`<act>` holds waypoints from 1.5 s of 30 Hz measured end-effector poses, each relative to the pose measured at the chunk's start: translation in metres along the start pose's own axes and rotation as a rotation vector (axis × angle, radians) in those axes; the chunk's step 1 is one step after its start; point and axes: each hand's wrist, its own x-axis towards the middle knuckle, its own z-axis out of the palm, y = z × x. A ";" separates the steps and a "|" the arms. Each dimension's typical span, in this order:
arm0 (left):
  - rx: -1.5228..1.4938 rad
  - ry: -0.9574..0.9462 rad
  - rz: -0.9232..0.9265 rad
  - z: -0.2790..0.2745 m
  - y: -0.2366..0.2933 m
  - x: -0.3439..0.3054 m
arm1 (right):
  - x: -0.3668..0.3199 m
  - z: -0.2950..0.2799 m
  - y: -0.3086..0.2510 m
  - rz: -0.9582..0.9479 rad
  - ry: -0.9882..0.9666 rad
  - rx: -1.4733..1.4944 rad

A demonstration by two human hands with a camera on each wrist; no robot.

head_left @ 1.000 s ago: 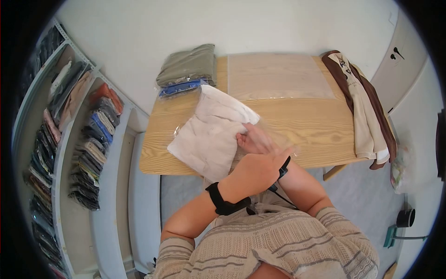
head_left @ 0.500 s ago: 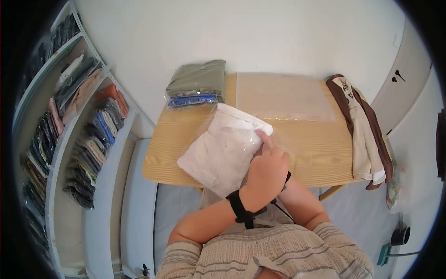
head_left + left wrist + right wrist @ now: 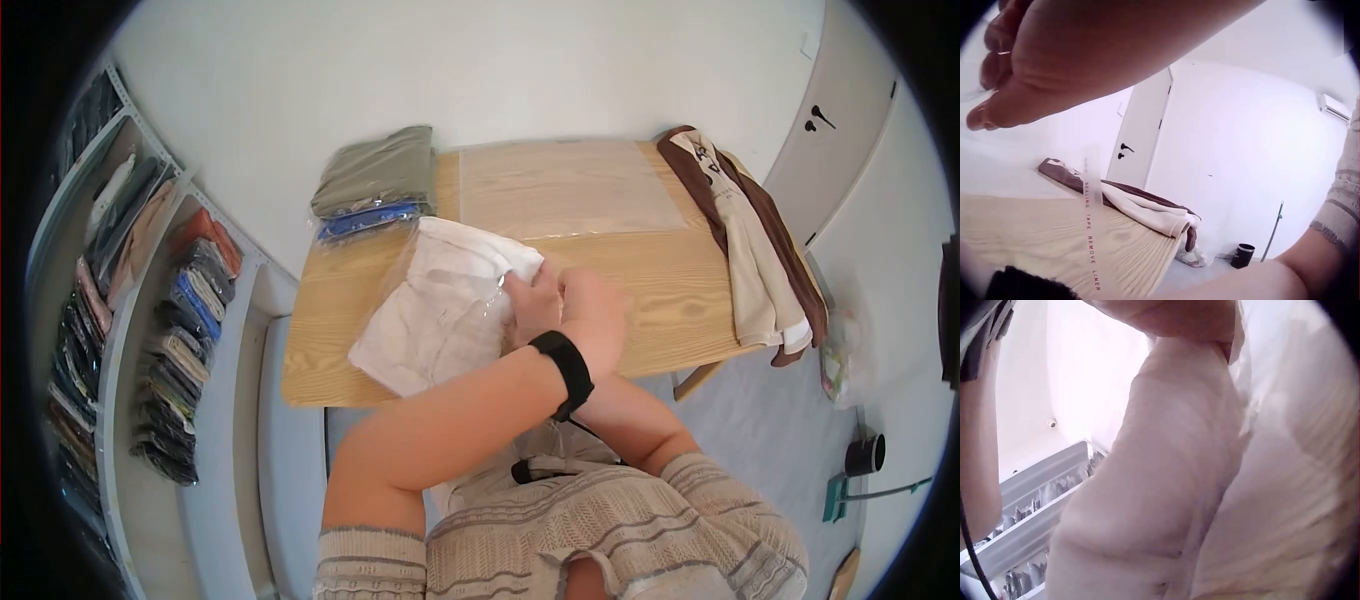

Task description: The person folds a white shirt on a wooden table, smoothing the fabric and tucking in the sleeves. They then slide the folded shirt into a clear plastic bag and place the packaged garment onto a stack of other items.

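A folded white garment (image 3: 430, 300) in a clear plastic bag (image 3: 388, 290) lies slanted over the table's front left part. My right hand (image 3: 537, 305) grips its right edge, thumb on top. Crossed over my right arm, my left hand (image 3: 595, 310) has its fingers curled at the bag's right end, mostly hidden in the head view. In the left wrist view, fingers (image 3: 997, 69) pinch clear film, and a see-through strip with red sealing-tape lettering (image 3: 1092, 231) hangs nearby. The bagged garment (image 3: 1141, 469) fills the middle of the right wrist view.
Bagged green and blue garments (image 3: 375, 175) are stacked at the table's back left. A flat clear plastic bag (image 3: 565, 190) lies at the back. A brown and cream garment (image 3: 735, 240) drapes over the right end. Shelves (image 3: 225, 400) of bagged clothes stand left.
My left hand has moved from the garment's right edge to the bag's right end, its pointing finger now curled. My right hand stays at the garment's edge.
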 end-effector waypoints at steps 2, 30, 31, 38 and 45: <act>-0.074 -0.029 0.037 -0.007 -0.007 0.004 | 0.001 -0.001 0.003 -0.039 -0.002 -0.098; -0.700 0.389 -0.404 0.168 -0.142 -0.162 | -0.043 -0.058 0.001 0.353 -0.543 0.801; -0.723 0.423 -0.402 0.182 -0.145 -0.164 | -0.043 -0.049 -0.001 0.357 -0.547 0.800; -1.177 0.833 -0.661 0.197 -0.138 -0.172 | -0.059 -0.004 0.001 -0.608 -0.893 -0.282; -1.595 0.471 -0.980 0.176 -0.107 -0.198 | -0.069 0.031 0.011 -0.820 -0.746 -0.414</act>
